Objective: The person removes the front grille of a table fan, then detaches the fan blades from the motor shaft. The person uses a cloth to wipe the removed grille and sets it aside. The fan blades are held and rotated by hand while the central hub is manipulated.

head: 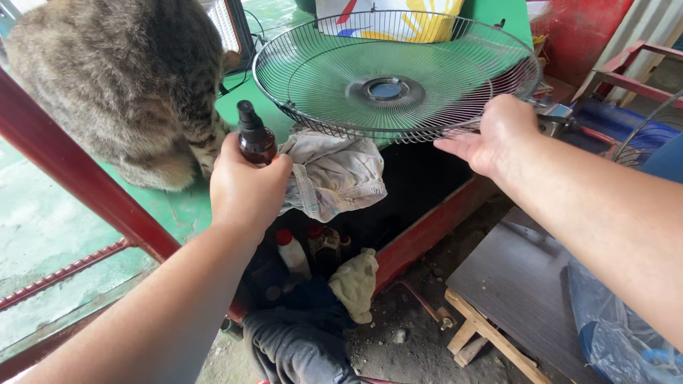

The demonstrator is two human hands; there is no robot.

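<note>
The left hand (245, 186) is closed around a small brown spray bottle (255, 136), holding it upright with its black nozzle pointing up, just above the front edge of the green bench (181, 206). The right hand (491, 135) is open, its fingers stretched flat against the near rim of a round wire fan guard (395, 75) that lies dished side up on the bench; it touches the rim but does not appear to grip it. A crumpled pale rag (334, 174) lies draped over the bench edge between the two hands, just under the guard. The guard overhangs that edge, so a push from the flat hand could tip or slide it off, and the rag looks ready to slip down as well. A tabby cat (121, 85) sits very near the bottle, so spray or a sudden move could startle it into the guard. Below the bench stand a white bottle with a red cap (292, 252), dark bottles and another cloth (353, 283), over a dirt floor (409, 341). A wooden board (512, 284) sits at the right, with a red metal frame (78, 178) at the left.
</note>
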